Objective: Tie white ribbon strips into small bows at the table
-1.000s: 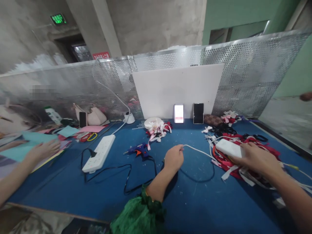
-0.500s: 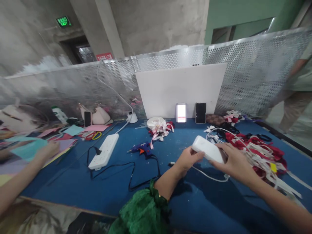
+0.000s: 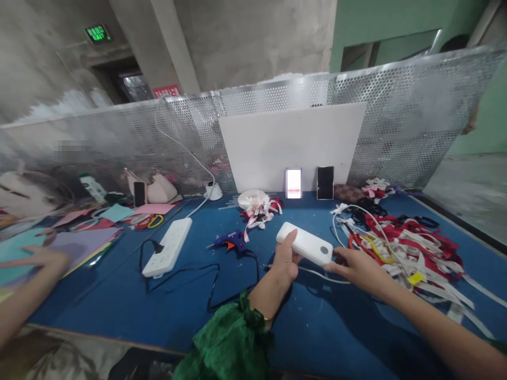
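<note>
A white oblong power bank [image 3: 304, 243] with rounded edges and a grey round spot is held above the blue table. My left hand [image 3: 284, 258] grips its left end, thumb on top and fingers underneath. At the right end, my right hand [image 3: 356, 269] pinches the edge between thumb and fingers. A thin white cable [image 3: 325, 275] runs below the power bank toward the right hand; where it joins is hidden. Left of my hands lies a blue glue gun [image 3: 230, 243] with an orange trigger.
A white power strip [image 3: 168, 248] with black leads lies at left. Red and white ribbons [image 3: 423, 248] heap up at right, with orange-handled scissors [image 3: 370, 248]. Two phones [image 3: 293, 183] lean on a white board [image 3: 293, 140]. Another person's hand [image 3: 49, 258] lies on coloured sheets.
The power bank has moved left and turned, so its grey spot now shows. The right hand has shifted left, uncovering the scissors. The other person's hand has flattened onto the sheets.
</note>
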The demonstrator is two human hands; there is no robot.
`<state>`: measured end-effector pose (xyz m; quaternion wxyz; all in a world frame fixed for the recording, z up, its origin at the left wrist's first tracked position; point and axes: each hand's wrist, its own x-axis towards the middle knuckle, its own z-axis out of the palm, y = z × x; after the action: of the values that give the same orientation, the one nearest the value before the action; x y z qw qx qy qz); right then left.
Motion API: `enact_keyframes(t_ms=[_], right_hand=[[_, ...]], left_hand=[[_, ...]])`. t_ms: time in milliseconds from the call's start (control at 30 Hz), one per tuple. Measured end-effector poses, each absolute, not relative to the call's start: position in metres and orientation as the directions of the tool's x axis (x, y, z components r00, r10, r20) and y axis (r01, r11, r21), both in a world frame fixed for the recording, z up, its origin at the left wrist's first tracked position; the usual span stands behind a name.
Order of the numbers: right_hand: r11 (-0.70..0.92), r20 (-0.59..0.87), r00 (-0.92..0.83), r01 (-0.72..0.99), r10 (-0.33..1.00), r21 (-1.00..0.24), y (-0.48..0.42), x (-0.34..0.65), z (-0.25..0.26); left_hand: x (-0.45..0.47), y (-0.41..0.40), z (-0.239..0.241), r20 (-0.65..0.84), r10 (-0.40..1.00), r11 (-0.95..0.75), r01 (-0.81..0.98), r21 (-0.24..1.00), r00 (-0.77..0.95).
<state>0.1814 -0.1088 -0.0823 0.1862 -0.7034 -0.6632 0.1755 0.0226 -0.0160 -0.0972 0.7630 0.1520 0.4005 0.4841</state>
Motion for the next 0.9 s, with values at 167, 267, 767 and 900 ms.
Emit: enact_keyframes(t_ms=[167, 267, 767, 900], right_hand=[[0.020, -0.010, -0.035, 0.761, 0.999, -0.648, -0.112, 0.172, -0.079], [-0.011, -0.043, -0.037, 0.617, 0.998, -0.787, -0.114, 0.161, -0.082], [0.117, 0.235, -0.069, 0.974, 0.969, -0.193, -0.133, 0.126, -0.100], [0.135, 0.102, -0.100, 0.884, 0.990, -0.447, -0.122, 0.146, -0.086]], left_hand=[[0.017, -0.014, -0.091, -0.485, 0.846, 0.508, -0.610, 0.608, 0.221], [0.020, -0.020, -0.087, -0.432, 0.858, 0.498, -0.653, 0.570, 0.277], [0.015, -0.007, -0.086, -0.461, 0.878, 0.373, -0.787, 0.491, 0.128], [0.014, -0.012, -0.080, -0.443, 0.850, 0.480, -0.768, 0.424, 0.286]])
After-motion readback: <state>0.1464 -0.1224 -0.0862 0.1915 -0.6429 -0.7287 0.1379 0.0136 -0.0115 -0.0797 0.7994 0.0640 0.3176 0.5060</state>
